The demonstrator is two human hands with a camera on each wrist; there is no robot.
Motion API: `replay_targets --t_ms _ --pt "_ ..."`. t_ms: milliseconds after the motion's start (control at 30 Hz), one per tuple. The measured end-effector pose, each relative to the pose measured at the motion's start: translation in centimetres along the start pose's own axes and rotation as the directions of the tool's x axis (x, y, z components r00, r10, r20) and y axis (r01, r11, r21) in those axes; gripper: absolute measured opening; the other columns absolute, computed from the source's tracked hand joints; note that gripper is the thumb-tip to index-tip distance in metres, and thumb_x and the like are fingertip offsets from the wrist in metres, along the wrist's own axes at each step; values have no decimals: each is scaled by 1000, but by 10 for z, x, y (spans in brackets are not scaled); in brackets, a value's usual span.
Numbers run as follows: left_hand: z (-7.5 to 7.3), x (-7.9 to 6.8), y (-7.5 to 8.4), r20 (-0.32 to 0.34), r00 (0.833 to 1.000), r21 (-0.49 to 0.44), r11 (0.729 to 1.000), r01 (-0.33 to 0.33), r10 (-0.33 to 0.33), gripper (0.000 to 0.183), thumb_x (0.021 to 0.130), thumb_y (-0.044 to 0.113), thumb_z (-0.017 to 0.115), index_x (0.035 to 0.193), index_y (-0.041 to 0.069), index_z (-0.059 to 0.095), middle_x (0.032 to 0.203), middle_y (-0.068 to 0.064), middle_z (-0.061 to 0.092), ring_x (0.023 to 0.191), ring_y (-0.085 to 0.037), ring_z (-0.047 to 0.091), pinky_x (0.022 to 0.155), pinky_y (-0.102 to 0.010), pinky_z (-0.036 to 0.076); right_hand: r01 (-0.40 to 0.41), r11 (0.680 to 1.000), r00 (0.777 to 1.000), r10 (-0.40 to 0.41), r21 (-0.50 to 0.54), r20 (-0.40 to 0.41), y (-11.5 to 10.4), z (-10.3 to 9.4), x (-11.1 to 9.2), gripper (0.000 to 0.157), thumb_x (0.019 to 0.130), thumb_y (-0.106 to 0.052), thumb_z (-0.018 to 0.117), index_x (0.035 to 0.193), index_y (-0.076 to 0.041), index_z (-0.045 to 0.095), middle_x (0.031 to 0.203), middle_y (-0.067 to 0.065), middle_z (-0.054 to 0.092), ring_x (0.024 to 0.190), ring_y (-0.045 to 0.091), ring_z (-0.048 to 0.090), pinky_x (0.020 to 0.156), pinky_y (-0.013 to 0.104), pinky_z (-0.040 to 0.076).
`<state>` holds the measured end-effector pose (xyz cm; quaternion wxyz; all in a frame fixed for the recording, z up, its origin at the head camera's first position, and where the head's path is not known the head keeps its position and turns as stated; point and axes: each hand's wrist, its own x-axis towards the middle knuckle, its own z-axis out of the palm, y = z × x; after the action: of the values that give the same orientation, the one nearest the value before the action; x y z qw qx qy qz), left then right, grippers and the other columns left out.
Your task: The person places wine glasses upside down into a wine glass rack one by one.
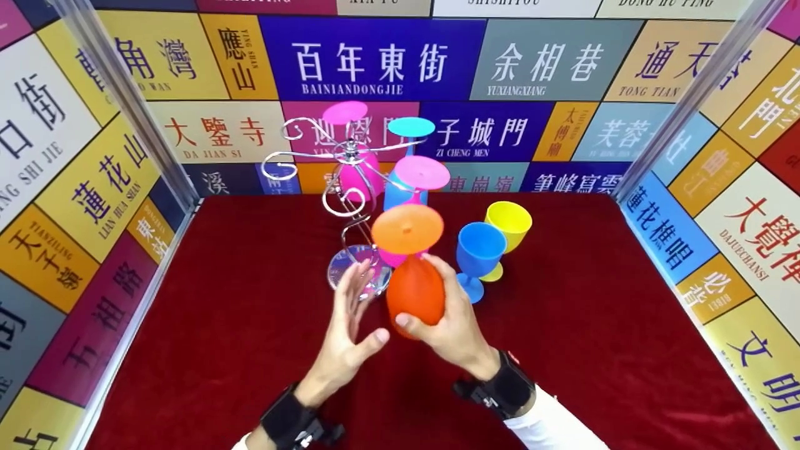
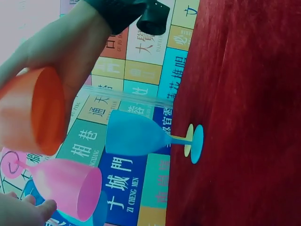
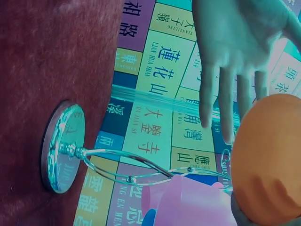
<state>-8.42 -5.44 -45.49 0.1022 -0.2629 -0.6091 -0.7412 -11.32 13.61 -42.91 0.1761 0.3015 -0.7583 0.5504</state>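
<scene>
My right hand [image 1: 459, 331] grips an orange goblet [image 1: 415, 294] by its bowl, upside down, with the flat foot on top and the mouth facing down. My left hand [image 1: 344, 340] is beside the bowl, thumb spread from the fingers; the right wrist view shows its fingers extended and its palm empty. Just beyond the hands stands a shiny metal goblet rack [image 1: 351, 152] with curled arms and a round base [image 1: 340, 269]. Two pink goblets [image 1: 424, 172] and a blue one [image 1: 406, 187] hang upside down from it. The orange foot partly hides the front pink goblet.
To the right of the rack, a blue goblet [image 1: 480, 250] stands upright on the dark red cloth [image 1: 575, 337]. Close behind it is an upright yellow goblet [image 1: 512, 222]. Panels printed with characters [image 1: 375, 59] wall in the table at the back and sides.
</scene>
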Motion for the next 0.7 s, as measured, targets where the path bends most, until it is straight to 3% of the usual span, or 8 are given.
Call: replay_targets --t_ms 200,400,700 --pt "12 7 -3 35 999 4 1000 -18 18 102 86 42 74 157 8 8 163 -16 19 151 -27 22 124 -32 23 -14 997 999 17 75 -42 3 7 5 87 83 -44 76 149 -12 31 137 10 54 113 25 62 87 40 59" --pt "14 6 -5 -6 1000 20 1000 4 -4 99 86 43 73 157 12 11 164 -9 19 152 -22 20 124 -27 21 -43 991 996 52 127 -67 4 14 19 86 83 -40 77 149 -14 30 137 10 54 115 25 62 89 40 58" --pt "1 -15 -20 -68 998 39 999 7 -4 90 89 16 70 157 8 11 164 -11 18 151 -21 22 124 -38 23 -77 978 991 95 192 -89 3 26 49 91 76 -50 80 146 -15 33 133 8 56 113 24 61 90 40 58"
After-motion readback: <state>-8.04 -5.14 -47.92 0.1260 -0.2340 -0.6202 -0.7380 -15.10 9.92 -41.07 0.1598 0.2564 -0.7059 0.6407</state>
